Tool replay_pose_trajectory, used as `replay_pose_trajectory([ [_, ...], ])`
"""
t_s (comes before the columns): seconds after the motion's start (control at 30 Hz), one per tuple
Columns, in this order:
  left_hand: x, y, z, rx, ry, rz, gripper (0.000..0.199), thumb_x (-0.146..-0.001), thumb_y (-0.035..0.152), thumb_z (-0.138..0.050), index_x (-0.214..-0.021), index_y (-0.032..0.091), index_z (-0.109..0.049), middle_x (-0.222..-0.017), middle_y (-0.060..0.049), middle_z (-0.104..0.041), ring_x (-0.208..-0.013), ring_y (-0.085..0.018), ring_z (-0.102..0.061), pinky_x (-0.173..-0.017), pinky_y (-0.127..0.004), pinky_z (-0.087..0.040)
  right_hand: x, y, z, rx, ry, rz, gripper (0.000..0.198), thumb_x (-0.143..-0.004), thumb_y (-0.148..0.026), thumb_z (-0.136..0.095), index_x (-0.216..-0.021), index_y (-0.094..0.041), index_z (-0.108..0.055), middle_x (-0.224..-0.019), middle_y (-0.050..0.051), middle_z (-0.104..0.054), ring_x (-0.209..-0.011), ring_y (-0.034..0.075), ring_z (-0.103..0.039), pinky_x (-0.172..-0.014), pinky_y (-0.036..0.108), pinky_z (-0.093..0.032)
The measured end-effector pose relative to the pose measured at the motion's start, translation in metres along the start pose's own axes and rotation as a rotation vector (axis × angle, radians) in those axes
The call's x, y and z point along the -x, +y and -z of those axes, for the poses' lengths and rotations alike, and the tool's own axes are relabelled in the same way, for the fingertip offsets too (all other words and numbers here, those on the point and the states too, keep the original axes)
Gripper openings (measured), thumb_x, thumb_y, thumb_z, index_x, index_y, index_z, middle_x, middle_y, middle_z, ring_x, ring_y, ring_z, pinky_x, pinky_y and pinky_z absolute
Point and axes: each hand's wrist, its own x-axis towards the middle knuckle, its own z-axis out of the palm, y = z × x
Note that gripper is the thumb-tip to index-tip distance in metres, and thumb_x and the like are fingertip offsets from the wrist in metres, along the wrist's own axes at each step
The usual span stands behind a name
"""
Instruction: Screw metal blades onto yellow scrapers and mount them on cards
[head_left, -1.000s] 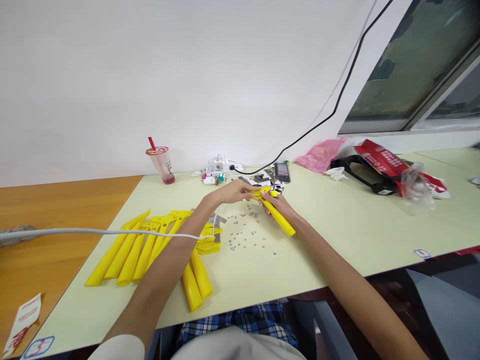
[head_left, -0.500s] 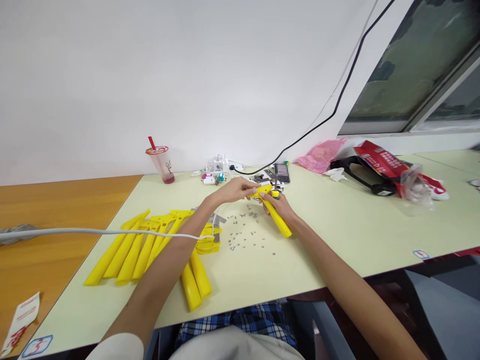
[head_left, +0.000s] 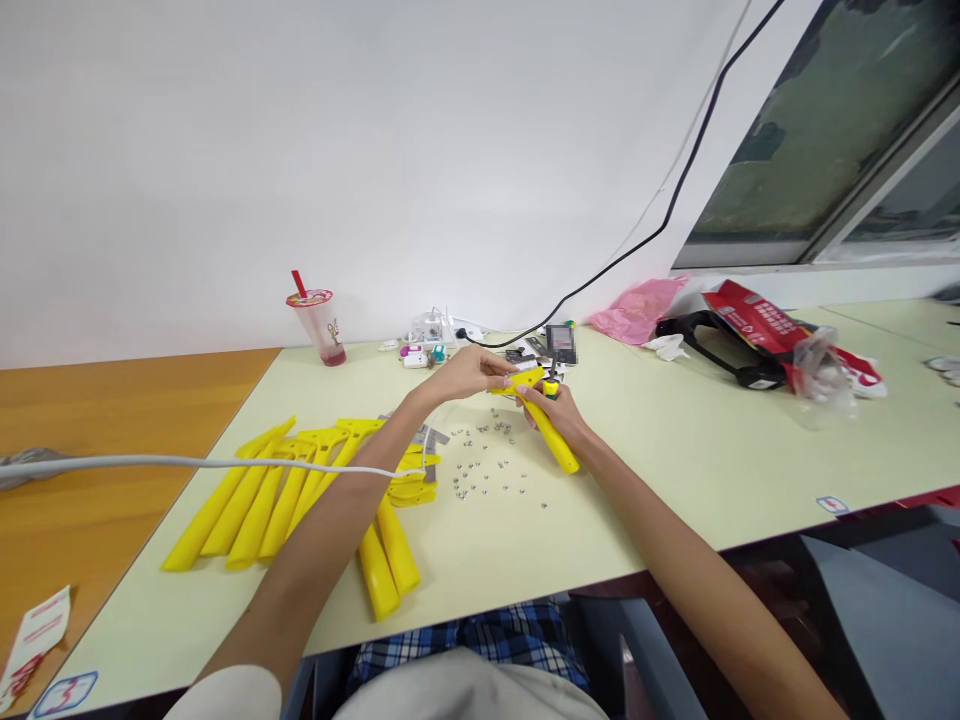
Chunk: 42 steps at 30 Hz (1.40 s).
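Both hands hold a yellow plastic handle (head_left: 553,438) with a wider flat head, raised above the table and slanting down to the right. My left hand (head_left: 471,373) is closed on the head's left end, fingertips pressed to it. My right hand (head_left: 564,414) is closed round the neck and also grips a screwdriver (head_left: 551,388) with a yellow and dark handle, its shaft pointing up. Below them, many small metal screws (head_left: 480,465) lie scattered on the pale table. More yellow handles (head_left: 251,515) lie left, some under my left forearm, which partly hides them.
A white cable (head_left: 225,462) crosses in front of my left forearm. Behind stand a plastic cup with a straw (head_left: 322,330), a power strip (head_left: 431,328) and small items. A black cable (head_left: 600,275) hangs down. Right are a pink bag (head_left: 637,310) and a red package (head_left: 757,320).
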Motion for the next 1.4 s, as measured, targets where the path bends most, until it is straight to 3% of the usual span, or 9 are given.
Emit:
replay_pose_trajectory([
  [0.27, 0.0, 0.004, -0.004, 0.082, -0.016, -0.045, 0.034, -0.087, 0.043, -0.083, -0.105, 0.015, -0.091, -0.1, -0.011, -0.085, -0.087, -0.021, -0.072, -0.075, -0.031, -0.053, 0.0, -0.001, 0.0, -0.023, -0.014, -0.005, 0.045, -0.082, -0.06, -0.089, -0.072, -0.019, -0.073, -0.052, 0.0, -0.063, -0.044, 0.013, -0.052, -0.048, 0.029, -0.043],
  [0.57, -0.003, 0.002, -0.009, 0.147, 0.054, 0.076, 0.039, -0.072, 0.047, -0.096, -0.089, 0.014, -0.085, -0.087, -0.01, -0.082, -0.08, -0.02, -0.07, -0.072, -0.03, -0.051, 0.0, 0.0, -0.002, -0.032, -0.033, -0.015, 0.054, -0.082, -0.069, -0.088, -0.071, -0.02, -0.071, -0.053, 0.001, -0.063, -0.044, 0.014, -0.052, -0.046, 0.03, -0.043],
  [0.9, -0.008, -0.01, -0.023, 0.244, 0.147, 0.118, 0.033, -0.078, 0.047, -0.091, -0.088, 0.016, -0.085, -0.093, -0.01, -0.083, -0.088, -0.021, -0.072, -0.076, -0.031, -0.052, 0.002, -0.002, -0.001, -0.003, -0.038, -0.012, 0.052, -0.082, -0.067, -0.088, -0.071, -0.019, -0.073, -0.052, 0.002, -0.064, -0.044, 0.014, -0.052, -0.047, 0.029, -0.043],
  [1.4, -0.007, -0.004, -0.024, 0.28, 0.104, 0.067, 0.042, -0.074, 0.049, -0.097, -0.095, 0.014, -0.088, -0.099, -0.013, -0.086, -0.093, -0.024, -0.076, -0.085, -0.035, -0.056, 0.0, 0.001, -0.002, -0.051, -0.026, 0.004, 0.043, -0.085, -0.058, -0.085, -0.072, -0.019, -0.073, -0.065, 0.004, -0.071, -0.045, 0.013, -0.054, -0.045, 0.03, -0.044],
])
